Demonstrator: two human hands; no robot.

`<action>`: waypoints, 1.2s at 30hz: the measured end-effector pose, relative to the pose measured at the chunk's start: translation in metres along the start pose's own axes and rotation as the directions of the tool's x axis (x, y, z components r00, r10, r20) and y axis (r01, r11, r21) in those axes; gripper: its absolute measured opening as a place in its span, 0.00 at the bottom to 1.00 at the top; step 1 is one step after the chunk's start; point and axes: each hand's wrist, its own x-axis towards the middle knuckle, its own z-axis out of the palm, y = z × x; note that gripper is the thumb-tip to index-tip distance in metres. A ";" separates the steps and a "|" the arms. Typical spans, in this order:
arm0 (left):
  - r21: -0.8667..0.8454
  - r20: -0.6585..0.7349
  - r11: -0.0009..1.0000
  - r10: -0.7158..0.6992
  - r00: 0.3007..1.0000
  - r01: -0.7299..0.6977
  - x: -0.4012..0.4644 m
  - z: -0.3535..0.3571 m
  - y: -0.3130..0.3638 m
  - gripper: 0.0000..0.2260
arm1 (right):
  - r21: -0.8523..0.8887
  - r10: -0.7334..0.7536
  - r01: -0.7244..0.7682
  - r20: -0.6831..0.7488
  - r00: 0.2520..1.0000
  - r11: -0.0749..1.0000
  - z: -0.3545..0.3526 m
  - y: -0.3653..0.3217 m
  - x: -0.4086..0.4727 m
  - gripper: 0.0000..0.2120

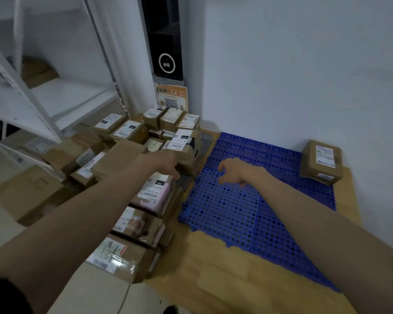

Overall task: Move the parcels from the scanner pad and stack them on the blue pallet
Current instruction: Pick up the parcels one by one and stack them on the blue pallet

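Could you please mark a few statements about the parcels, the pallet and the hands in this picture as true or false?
1. One parcel sits at the far right corner of the blue pallet. True.
2. The right hand is carrying a parcel. False: it hovers over the pallet with its fingers loosely curled and holds nothing.
3. The left hand reaches toward the pile of parcels left of the pallet. True.
4. The pallet is stacked full of parcels. False: only one parcel is on it, and most of its surface is bare.
5. The pallet lies on a wooden surface. True.
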 end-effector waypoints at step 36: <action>-0.374 -0.246 0.911 -0.277 0.929 0.172 0.014 0.013 -0.192 0.23 | 0.790 -0.082 0.001 0.062 0.995 0.613 0.045 -0.231 0.099 0.19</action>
